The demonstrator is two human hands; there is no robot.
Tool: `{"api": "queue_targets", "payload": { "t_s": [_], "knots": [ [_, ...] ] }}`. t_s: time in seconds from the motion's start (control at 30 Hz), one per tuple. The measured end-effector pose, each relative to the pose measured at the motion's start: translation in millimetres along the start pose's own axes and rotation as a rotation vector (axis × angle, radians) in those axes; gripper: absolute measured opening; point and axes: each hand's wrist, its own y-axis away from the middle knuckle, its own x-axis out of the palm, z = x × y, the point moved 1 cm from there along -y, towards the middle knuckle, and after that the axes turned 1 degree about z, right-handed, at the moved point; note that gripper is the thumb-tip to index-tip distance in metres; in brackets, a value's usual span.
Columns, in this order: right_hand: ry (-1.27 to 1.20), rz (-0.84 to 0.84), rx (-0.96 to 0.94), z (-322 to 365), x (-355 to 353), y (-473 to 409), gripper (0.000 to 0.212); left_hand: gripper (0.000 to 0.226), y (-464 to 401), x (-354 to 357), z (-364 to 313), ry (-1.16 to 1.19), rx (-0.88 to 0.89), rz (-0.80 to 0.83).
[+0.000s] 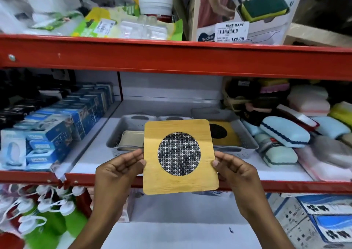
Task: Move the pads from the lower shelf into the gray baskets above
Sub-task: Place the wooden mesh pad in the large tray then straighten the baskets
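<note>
I hold a square yellow wood-look pad point(152, 182) with a round woven black mesh centre upright in front of the middle shelf. My left hand point(118, 170) grips its left edge and my right hand point(234, 172) grips its right edge. Behind it on the shelf stand two gray baskets side by side. The left gray basket point(122, 129) holds beige pads point(133, 138). The right gray basket point(247, 134) holds another yellow pad point(228, 132) with a dark centre. The held pad hides the baskets' inner halves.
Blue boxes point(57, 127) fill the shelf's left part. Packed sponges point(285, 132) pile at the right. A red shelf beam point(171, 58) runs above and another red beam point(285, 187) below. White-capped green items point(47, 210) hang lower left; blue cartons point(323, 216) sit lower right.
</note>
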Motion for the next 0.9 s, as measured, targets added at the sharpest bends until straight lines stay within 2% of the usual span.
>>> {"api": "queue_targets", "payload": {
  "t_s": [0.33, 0.47, 0.73, 0.83, 0.9],
  "knots": [
    [0.051, -0.057, -0.014, 0.3, -6.0, -5.8, 0.022, 0.029, -5.6, 9.2, 2.1, -0.014, -0.04, 0.007],
    [0.129, -0.106, -0.094, 8.3, -18.3, -15.6, 0.024, 0.034, -13.8, 27.3, 0.0, -0.052, -0.035, 0.03],
    [0.55, -0.202, -0.236, 53.0, -56.1, -69.3, 0.023, 0.046, -62.1, 109.0, -15.3, -0.135, -0.004, 0.246],
    [0.639, -0.219, -0.178, 66.4, -66.7, -103.8, 0.024, 0.046, -88.8, 141.0, -11.2, -0.151, -0.073, 0.318],
    [0.759, -0.209, -0.107, 70.0, -71.7, -126.7, 0.023, 0.037, -107.8, 156.5, -1.2, -0.238, -0.074, 0.331]
  ]
}}
